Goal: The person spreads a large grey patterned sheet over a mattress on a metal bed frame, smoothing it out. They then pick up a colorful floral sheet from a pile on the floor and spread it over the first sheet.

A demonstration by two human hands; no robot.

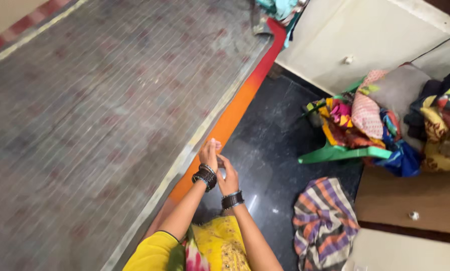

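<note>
My left hand (210, 152) and my right hand (228, 176) are raised together in front of me at the edge of a bed (99, 100) covered with a grey checked sheet. Their fingers touch each other and I see nothing held in them. Dark bangles ring both wrists. My sleeves and dress are yellow. An orange and red border (235, 108) of the bedding runs along the bed's edge just beyond my hands.
A green plastic chair (335, 152) piled with colourful clothes stands on the dark floor (275, 145) at the right. A striped cloth (324, 221) lies on the floor near my right side. White cupboard doors (375, 35) stand behind.
</note>
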